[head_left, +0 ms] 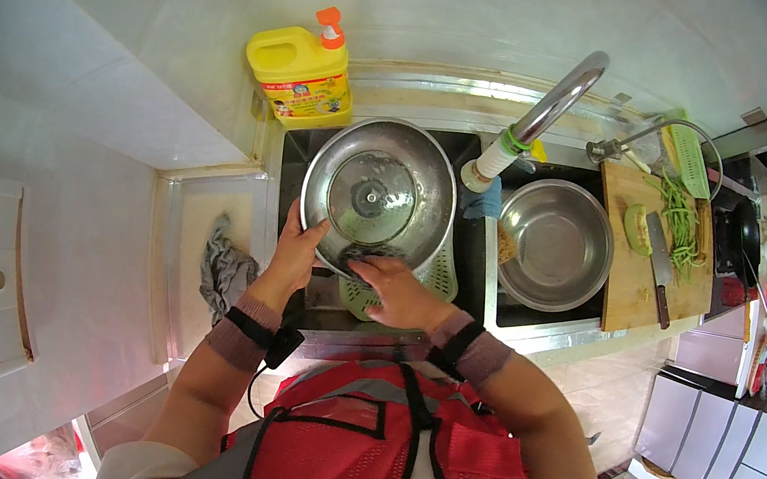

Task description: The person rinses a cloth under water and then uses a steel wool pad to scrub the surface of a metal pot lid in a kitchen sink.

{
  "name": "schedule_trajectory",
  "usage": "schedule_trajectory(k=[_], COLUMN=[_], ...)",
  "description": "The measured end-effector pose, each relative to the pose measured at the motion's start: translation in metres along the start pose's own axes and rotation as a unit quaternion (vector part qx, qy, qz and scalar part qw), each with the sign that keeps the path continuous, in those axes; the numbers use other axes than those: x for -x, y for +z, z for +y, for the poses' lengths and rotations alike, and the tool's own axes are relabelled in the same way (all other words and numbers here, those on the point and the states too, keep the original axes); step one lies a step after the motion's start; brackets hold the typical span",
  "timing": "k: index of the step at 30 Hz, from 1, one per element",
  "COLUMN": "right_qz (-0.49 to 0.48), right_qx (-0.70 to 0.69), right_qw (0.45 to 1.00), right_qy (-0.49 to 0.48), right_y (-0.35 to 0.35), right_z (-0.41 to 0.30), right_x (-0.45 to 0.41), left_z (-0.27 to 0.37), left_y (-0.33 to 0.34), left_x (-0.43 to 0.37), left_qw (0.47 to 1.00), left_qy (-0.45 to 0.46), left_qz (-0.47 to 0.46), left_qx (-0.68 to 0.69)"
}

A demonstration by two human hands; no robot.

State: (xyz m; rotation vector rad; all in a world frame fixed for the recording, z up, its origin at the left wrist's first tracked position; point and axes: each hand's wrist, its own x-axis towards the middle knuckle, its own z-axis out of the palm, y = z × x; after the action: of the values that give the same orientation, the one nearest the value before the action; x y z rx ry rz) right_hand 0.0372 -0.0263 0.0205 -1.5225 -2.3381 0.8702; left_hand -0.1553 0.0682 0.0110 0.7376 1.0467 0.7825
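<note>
Over the left sink basin, my left hand (296, 249) grips the near left rim of a round metal pot lid (373, 188) with a glass centre. My right hand (399, 292) presses a dark scouring pad (369, 258) against the lid's near edge. Beneath the lid, partly hidden, lies a green perforated basket (439, 279). A chrome faucet (554, 104) rises just right of the lid. In the right basin sits a stainless steel bowl (556, 245), with a blue cloth (483, 201) on the divider beside it.
A yellow detergent jug (304, 78) with an orange pump stands behind the left basin. Right of the bowl, a wooden cutting board (616, 301) holds a knife (658, 259), green beans (683, 225) and a piece of green melon or gourd (636, 230). A grey rag (224, 270) lies at the left.
</note>
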Motion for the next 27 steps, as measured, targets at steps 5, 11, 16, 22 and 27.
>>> schedule_trajectory(k=[5,11,16,22,27], right_qz=[-0.036,0.091,-0.022,0.141,0.039], right_qx=[-0.135,0.36,-0.133,-0.191,0.095], right_qw=[0.99,0.928,0.991,0.971,0.991], right_qy=[-0.028,0.003,0.012,0.016,0.086], right_y=[-0.004,-0.013,-0.002,-0.03,-0.03], right_z=[0.029,0.058,0.003,0.009,0.012], right_x=[0.002,0.025,0.004,-0.011,0.007], left_z=[0.001,0.003,-0.008,-0.007,-0.004], left_y=[-0.006,-0.009,-0.009,0.002,0.004], left_x=[-0.001,0.005,0.005,0.008,0.012], left_qw=[0.999,0.998,0.997,0.994,0.994], left_qy=[0.015,-0.051,-0.062,-0.096,-0.099], left_qz=[-0.006,-0.005,-0.031,-0.054,-0.046], left_qx=[-0.034,-0.03,-0.018,-0.005,0.002])
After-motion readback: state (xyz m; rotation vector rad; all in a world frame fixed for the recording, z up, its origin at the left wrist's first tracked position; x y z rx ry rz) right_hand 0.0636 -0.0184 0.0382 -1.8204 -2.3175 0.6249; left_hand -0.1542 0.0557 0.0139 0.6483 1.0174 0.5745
